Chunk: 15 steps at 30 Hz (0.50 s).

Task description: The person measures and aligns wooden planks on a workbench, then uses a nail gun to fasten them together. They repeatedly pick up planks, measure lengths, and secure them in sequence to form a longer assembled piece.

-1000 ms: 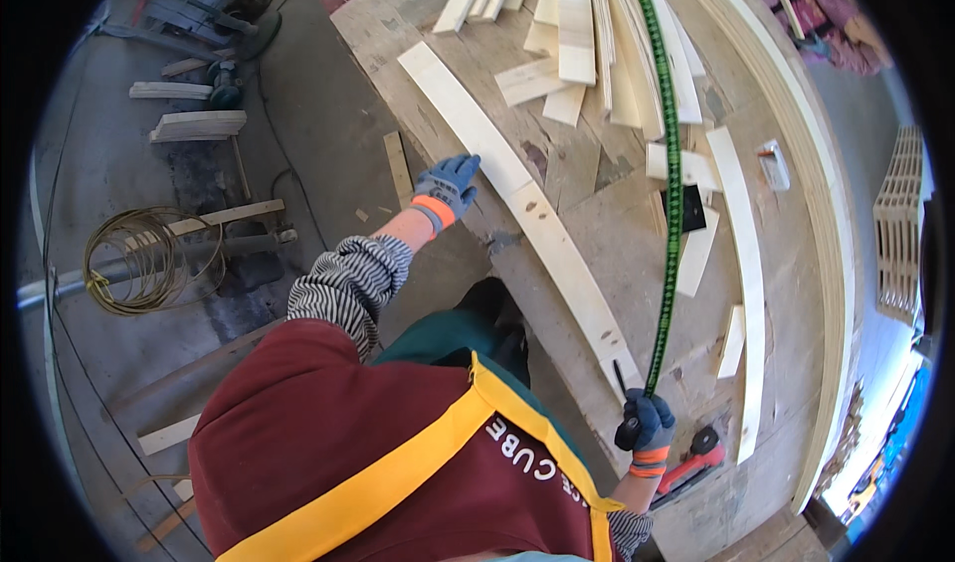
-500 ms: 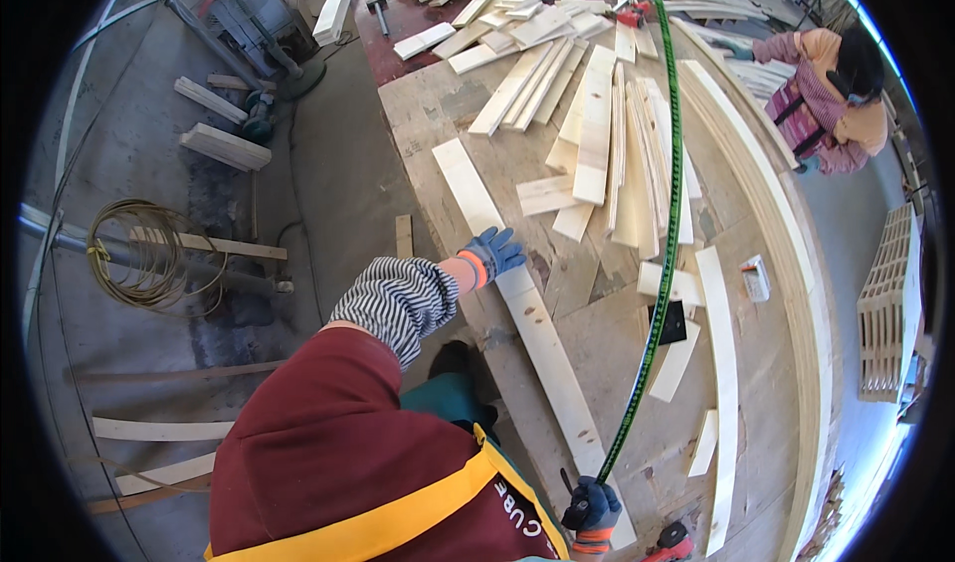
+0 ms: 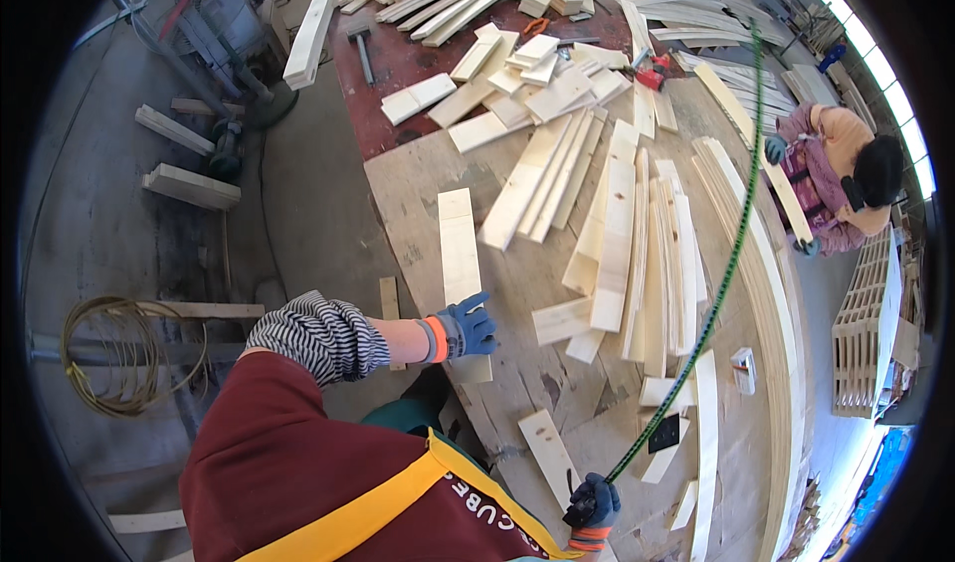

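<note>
My left hand [image 3: 468,327], in a blue-grey work glove with an orange cuff, lies across a short pale wooden board [image 3: 459,234] at the table's left edge. Its fingers reach over the board's right side; the thumb is hidden. Down at the lower middle, my right hand [image 3: 594,502], gloved the same way, is closed round a tape measure [image 3: 577,511] with a dark case. The green blade [image 3: 716,311] runs out from it in a long arc to the far right. Left of that hand another wooden board [image 3: 547,453] lies flat, apart from the first.
Loose and stacked boards [image 3: 617,244] cover the table's middle. Long strips [image 3: 761,293] line its right side, where a co-worker [image 3: 841,169] handles a board. A hammer [image 3: 362,53] and a red tool [image 3: 653,72] lie farther off. Coiled hose [image 3: 109,358] hangs at left.
The long stretch of board under my hands now shows as two separate pieces, the far one turned. The tape blade has swung rightward, and the co-worker now holds a board.
</note>
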### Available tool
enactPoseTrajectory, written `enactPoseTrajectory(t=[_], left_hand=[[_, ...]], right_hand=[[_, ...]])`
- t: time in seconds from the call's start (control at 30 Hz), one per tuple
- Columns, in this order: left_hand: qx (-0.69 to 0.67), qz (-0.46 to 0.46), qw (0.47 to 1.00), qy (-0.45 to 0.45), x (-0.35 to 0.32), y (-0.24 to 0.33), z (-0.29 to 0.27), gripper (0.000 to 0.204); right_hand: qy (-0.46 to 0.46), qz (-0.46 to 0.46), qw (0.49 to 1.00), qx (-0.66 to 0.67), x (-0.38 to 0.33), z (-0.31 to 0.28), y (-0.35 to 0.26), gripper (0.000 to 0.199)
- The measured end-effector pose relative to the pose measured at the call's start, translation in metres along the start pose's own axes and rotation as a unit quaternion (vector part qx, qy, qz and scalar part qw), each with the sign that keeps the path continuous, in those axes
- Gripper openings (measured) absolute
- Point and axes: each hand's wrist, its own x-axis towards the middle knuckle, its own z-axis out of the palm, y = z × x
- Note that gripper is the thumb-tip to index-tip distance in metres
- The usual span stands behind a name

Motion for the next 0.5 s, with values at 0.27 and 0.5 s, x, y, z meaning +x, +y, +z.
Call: enactPoseTrajectory(t=[0.27, 0.5], left_hand=[[0.031, -0.154, 0.975, -0.158, -0.058, -0.151, 0.080, 0.032], [-0.214, -0.417, 0.854, -0.225, 0.017, -0.187, 0.043, 0.048]], right_hand=[[-0.027, -0.286, 0.910, -0.298, 0.025, 0.073, -0.053, 0.030], [0.014, 0.004, 0.999, -0.031, 0.032, 0.107, -0.050, 0.024]])
